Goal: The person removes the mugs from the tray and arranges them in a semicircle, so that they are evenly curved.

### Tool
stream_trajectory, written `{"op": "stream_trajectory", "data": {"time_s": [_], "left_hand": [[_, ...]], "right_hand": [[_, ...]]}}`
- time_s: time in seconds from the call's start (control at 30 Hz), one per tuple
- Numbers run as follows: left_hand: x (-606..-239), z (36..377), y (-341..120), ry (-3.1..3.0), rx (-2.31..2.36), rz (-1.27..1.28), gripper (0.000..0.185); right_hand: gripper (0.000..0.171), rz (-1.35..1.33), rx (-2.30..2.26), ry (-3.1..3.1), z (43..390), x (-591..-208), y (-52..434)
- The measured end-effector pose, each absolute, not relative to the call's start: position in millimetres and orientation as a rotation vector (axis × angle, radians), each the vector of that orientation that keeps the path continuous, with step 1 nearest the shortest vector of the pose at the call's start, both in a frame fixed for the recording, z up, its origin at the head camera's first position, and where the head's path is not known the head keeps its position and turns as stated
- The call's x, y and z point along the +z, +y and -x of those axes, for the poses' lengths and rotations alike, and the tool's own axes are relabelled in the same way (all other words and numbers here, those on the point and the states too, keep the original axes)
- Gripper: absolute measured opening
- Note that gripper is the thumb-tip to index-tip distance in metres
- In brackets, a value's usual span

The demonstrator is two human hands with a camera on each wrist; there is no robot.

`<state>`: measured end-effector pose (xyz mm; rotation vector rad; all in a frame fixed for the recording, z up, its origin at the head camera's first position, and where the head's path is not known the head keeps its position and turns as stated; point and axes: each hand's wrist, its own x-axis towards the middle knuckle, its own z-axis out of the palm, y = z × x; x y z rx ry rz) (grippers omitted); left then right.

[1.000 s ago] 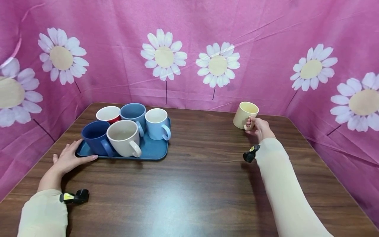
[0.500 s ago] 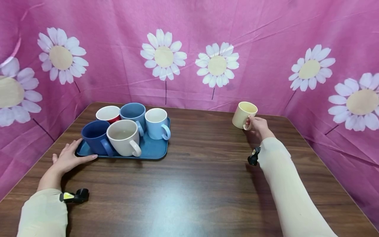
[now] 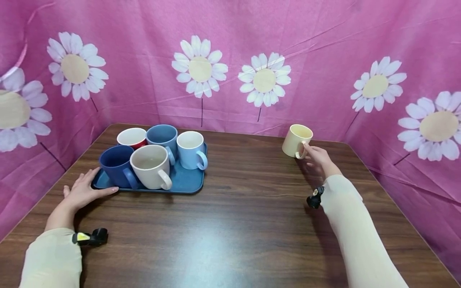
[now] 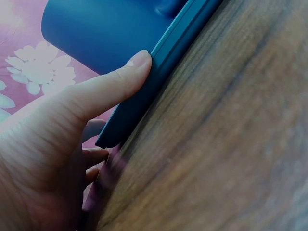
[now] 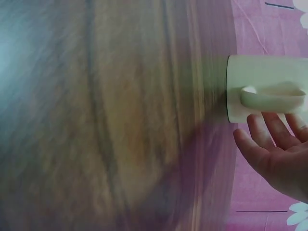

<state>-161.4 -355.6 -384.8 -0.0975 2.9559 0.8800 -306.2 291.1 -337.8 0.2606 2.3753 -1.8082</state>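
Fingers [image 5: 260, 131] overlap in head view; right wrist's shows them uncurled beside yellow mug [image 5: 267, 71]

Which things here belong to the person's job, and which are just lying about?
Seemingly part of the job:
yellow mug, at the right hand
blue tray, touched by the left hand
navy mug, cream mug, red mug, mid-blue mug, light-blue mug, on the tray

Probably just surroundings:
wooden table
daisy cloth
left wrist camera, right wrist camera
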Motion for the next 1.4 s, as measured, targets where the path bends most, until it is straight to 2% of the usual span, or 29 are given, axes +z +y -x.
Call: {"op": "stream_trajectory", "data": {"time_s": [0.13,0.4,0.63,0.83,1.03,1.27,1.4], "left_hand": [[-385,163,-357,2.952,0.882,0.086,0.096],[-385,162,-356,2.956,0.883,0.089,0.097],[-386,162,-356,2.958,0.884,0.084,0.096],[-386,161,-357,2.955,0.887,0.086,0.096],[-386,162,-356,2.960,0.898,0.080,0.096],[-388,163,-357,2.970,0.897,0.078,0.096],[-387,162,-357,2.973,0.904,0.078,0.096]], "right_hand": [[0.071,-0.247,-1.815,2.380,298,-338,296],[0.061,-0.191,-1.835,2.349,283,-334,304],[0.065,-0.123,-1.762,2.404,268,-335,308],[0.055,-0.095,-1.858,2.302,257,-336,308],[0.063,-0.036,-1.833,2.319,250,-340,299],[0.024,0.068,-1.860,2.313,241,-338,278],[0.017,0.162,-1.834,2.347,237,-338,266]]}}
